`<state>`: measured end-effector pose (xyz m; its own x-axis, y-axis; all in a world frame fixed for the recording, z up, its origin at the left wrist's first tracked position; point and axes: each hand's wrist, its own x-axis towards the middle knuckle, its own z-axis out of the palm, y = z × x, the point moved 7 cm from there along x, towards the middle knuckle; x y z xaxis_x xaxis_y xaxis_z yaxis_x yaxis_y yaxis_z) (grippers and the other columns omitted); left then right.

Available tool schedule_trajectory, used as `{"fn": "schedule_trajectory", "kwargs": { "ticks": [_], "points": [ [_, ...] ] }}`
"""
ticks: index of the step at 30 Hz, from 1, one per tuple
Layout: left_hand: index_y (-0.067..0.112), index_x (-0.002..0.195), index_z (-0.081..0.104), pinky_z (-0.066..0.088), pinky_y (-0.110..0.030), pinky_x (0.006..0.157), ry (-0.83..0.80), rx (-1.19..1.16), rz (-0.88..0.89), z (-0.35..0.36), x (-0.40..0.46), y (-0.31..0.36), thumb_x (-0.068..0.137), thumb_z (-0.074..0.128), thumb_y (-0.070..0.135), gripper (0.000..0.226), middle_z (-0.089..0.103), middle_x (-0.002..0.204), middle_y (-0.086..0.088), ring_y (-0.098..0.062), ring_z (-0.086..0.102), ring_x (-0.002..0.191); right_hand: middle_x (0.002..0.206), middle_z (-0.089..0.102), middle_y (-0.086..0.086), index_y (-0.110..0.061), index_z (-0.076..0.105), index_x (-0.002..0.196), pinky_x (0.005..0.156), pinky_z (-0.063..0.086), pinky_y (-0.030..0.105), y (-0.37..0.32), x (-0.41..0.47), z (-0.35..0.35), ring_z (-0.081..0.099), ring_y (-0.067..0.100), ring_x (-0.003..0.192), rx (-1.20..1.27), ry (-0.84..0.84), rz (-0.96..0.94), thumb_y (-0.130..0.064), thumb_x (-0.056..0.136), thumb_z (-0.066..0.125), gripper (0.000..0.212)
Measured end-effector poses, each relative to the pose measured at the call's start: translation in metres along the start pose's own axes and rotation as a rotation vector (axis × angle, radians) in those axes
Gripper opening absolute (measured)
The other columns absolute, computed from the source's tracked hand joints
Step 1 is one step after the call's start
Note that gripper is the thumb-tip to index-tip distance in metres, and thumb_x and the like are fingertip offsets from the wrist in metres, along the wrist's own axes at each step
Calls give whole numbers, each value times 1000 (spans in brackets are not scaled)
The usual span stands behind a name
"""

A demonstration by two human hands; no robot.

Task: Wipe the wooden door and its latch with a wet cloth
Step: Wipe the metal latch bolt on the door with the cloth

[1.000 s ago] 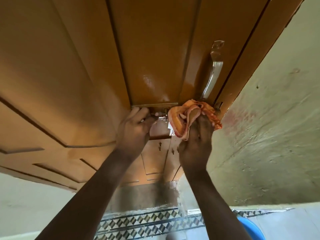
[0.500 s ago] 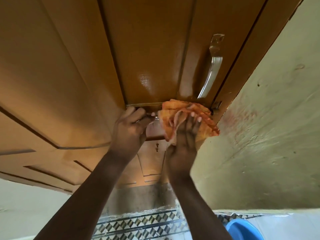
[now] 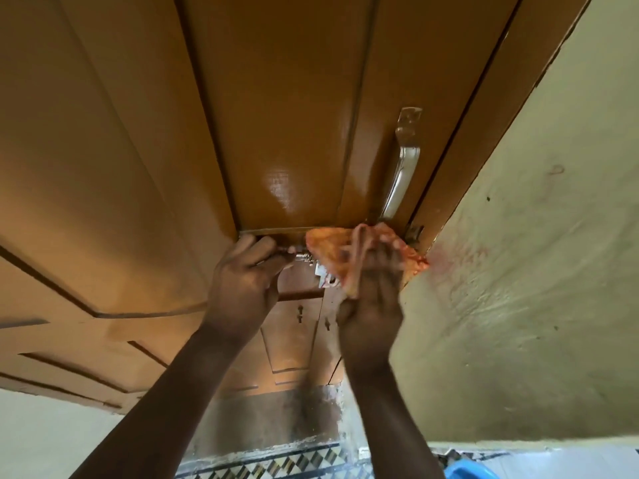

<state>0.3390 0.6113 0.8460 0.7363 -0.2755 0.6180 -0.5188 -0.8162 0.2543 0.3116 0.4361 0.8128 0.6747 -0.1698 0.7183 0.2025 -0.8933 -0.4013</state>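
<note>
Glossy wooden door [image 3: 276,115], left hand [image 3: 242,288] pinching metal latch [image 3: 304,259], right hand [image 3: 371,305] gripping crumpled orange cloth [image 3: 332,250] against it, blurred

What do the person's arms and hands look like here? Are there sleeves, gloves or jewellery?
Both forearms are bare as far as the frame shows: no sleeves visible. The left hand and right hand wear no gloves; I see no rings, watch or bracelets. The right hand is motion-blurred.

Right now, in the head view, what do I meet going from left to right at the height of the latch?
Left hand → latch → cloth held by the right hand → wall.
</note>
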Motion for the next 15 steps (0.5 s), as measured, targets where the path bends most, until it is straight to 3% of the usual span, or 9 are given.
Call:
{"fn": "schedule_trajectory", "kwargs": {
  "ticks": [2, 3, 5, 7, 9, 12, 15],
  "points": [
    [5, 101, 83, 61, -44, 69, -9, -1, 5, -2, 3, 1, 76, 85, -12, 31, 72, 98, -11, -35, 65, 89, 147, 57, 25, 4, 60, 139, 101, 57, 53, -19, -3, 7, 47, 43, 141, -5, -107, -147, -23, 110, 17, 58],
    [5, 100, 84, 61, -44, 69, -11, 0, 7, -3, 4, 2, 75, 85, -12, 31, 72, 97, -10, -35, 65, 89, 147, 57, 23, 2, 61, 139, 100, 57, 49, -18, 2, 7, 49, 41, 140, -18, -139, -192, -21, 110, 21, 54],
    [5, 99, 84, 61, -42, 68, -13, 2, 10, -4, 5, 2, 74, 86, -13, 30, 72, 96, -10, -34, 65, 88, 144, 60, 21, 2, 62, 137, 94, 61, 47, -1, 9, -3, 54, 40, 137, -59, -139, -245, -6, 101, 46, 40],
    [5, 99, 84, 60, -40, 70, -16, 2, 15, -5, 4, 3, 75, 86, -13, 30, 72, 96, -10, -33, 65, 89, 143, 61, 22, 4, 63, 136, 95, 61, 51, 25, 14, -18, 55, 40, 137, -101, -109, -214, 5, 85, 60, 51],
    [4, 100, 84, 60, -40, 70, -14, -6, 16, -5, 3, 2, 77, 85, -12, 29, 72, 97, -10, -33, 64, 89, 143, 60, 25, 6, 63, 136, 94, 61, 49, 49, 22, -32, 54, 43, 137, -134, -32, -80, 9, 82, 54, 55],
    [4, 99, 83, 59, -42, 69, 3, -9, 14, -3, 3, 0, 80, 83, -11, 24, 71, 95, -10, -34, 63, 88, 138, 62, 29, 9, 62, 134, 82, 64, 53, 57, 35, -31, 65, 48, 122, -67, 17, 94, -3, 87, 47, 51],
    [3, 98, 83, 57, -40, 68, 13, -8, -3, -2, 2, 1, 78, 84, -12, 25, 69, 93, -11, -36, 63, 86, 138, 62, 30, 8, 63, 133, 80, 64, 53, 13, 26, -16, 62, 49, 126, 8, -44, -80, -6, 84, 46, 54]
  ]
}}
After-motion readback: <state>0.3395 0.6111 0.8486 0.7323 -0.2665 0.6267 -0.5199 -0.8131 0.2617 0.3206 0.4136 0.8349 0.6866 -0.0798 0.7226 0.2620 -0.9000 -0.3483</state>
